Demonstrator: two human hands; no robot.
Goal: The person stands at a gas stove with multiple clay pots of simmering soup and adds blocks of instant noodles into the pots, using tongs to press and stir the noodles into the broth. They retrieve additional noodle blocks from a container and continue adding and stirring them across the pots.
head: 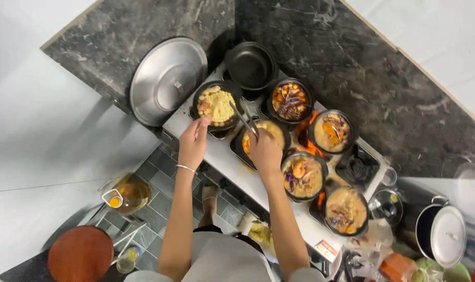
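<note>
tongs (244,119) sit clenched in the right hand (264,151), slanting up toward the black pot of yellow crumbly food (215,104) just above centre frame. left hand (194,142) has its fingers pinched at that pot's lower rim. a soup pot (263,134) lies partly hidden under the right hand on the steel stove (222,156); a large metal lid (167,79) leans at upper left.

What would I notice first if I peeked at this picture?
Probably the stove crowded with small black pots of food, with orange flames licking up between them. The right hand holds metal tongs over the pots, the left hand touches the rim of one, and a big metal lid leans at the back left.
</note>
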